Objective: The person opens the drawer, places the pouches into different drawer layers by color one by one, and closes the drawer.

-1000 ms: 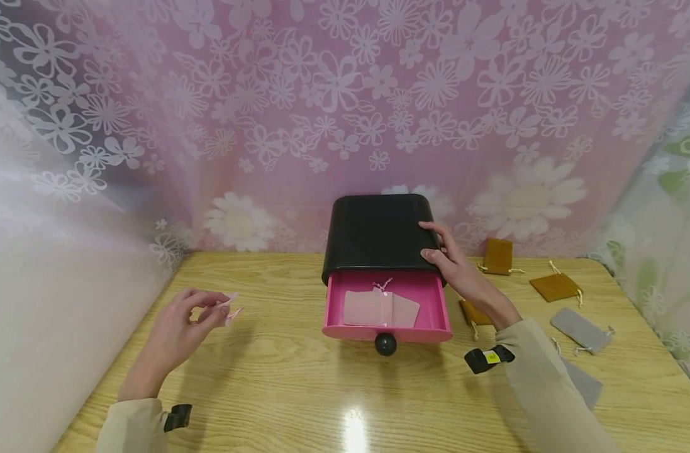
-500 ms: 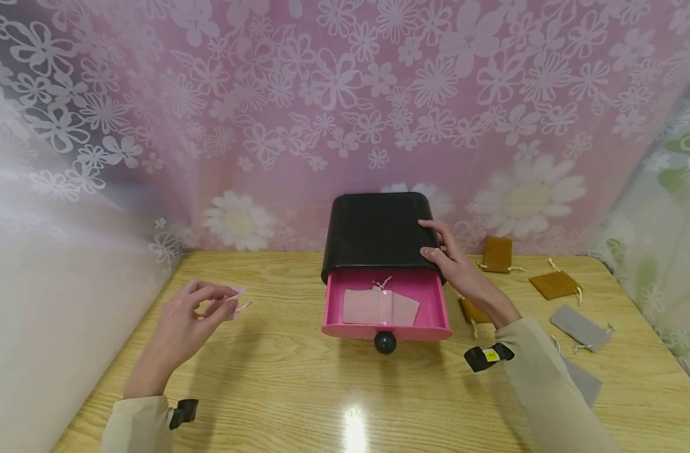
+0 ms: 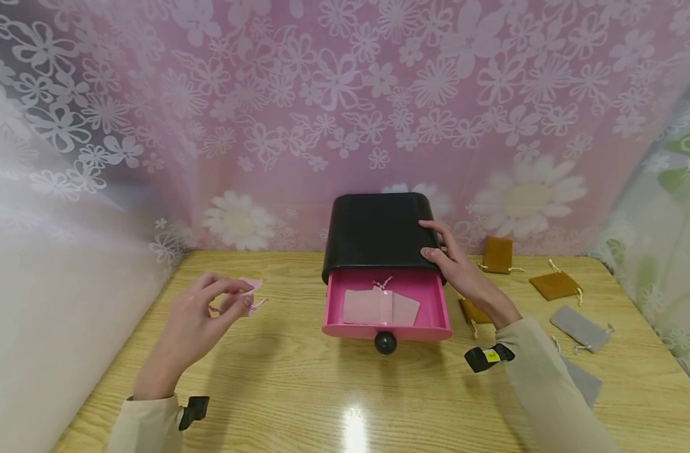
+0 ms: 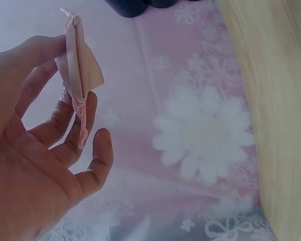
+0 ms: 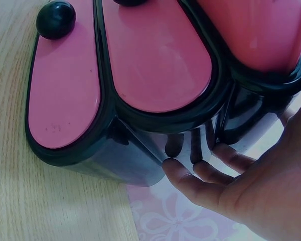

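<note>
Since a sec ago my L hand [image 3: 200, 318] has moved nearer the black drawer unit [image 3: 378, 233], pinching a pink drawstring pouch [image 4: 76, 63] left of it, w/ R hand [image 3: 456, 267] loose-fingered against its right side, best kept steady.

Shows pale pink on the held pouch [image 4: 80, 63] and on the bags [image 3: 363, 307] in the drawer [image 3: 433, 308], itself hot pink; black on the knob [image 3: 385, 343] and cabinet [image 3: 378, 229]. Has plain golden brown on some pouches [image 3: 498, 255], grey on others [image 3: 579, 329]. Displays yellowish wood grain across the worktop [image 3: 299, 384], white flowers over the pink-lilac curtain [image 3: 299, 100].
</note>
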Demonstrator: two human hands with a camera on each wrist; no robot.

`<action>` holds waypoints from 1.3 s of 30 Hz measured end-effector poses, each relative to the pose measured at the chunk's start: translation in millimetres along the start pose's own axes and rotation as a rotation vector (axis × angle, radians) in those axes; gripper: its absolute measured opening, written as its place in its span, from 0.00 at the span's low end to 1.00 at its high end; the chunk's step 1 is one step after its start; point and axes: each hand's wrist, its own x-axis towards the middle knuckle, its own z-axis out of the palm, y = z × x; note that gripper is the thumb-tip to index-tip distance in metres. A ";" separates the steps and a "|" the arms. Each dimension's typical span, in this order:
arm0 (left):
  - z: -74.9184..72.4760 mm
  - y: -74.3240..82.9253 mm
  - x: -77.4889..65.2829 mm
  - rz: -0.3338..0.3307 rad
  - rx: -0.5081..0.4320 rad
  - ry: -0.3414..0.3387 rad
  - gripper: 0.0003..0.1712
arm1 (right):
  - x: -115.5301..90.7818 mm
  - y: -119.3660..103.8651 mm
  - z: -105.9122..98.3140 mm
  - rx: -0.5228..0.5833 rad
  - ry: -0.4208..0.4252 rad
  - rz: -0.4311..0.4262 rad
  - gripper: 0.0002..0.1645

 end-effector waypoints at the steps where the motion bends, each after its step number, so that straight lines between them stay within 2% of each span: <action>1: 0.3 2.6 1.0 -0.001 -0.007 -0.005 0.08 | -0.1 -0.1 0.0 0.001 0.001 -0.001 0.35; 8: 4.0 16.6 8.6 0.010 -0.031 -0.042 0.07 | -0.7 0.9 -0.9 0.005 0.001 -0.005 0.35; 17: 8.4 28.0 13.1 0.041 -0.053 -0.042 0.09 | -0.3 0.5 -0.7 0.017 -0.002 -0.007 0.35; 26: 17.0 38.2 17.3 0.129 -0.092 -0.034 0.10 | 0.0 0.0 -0.3 0.021 0.003 -0.008 0.35; 39: 23.2 50.5 19.6 0.115 -0.118 -0.098 0.09 | -0.5 -0.6 -0.8 0.015 0.000 -0.001 0.35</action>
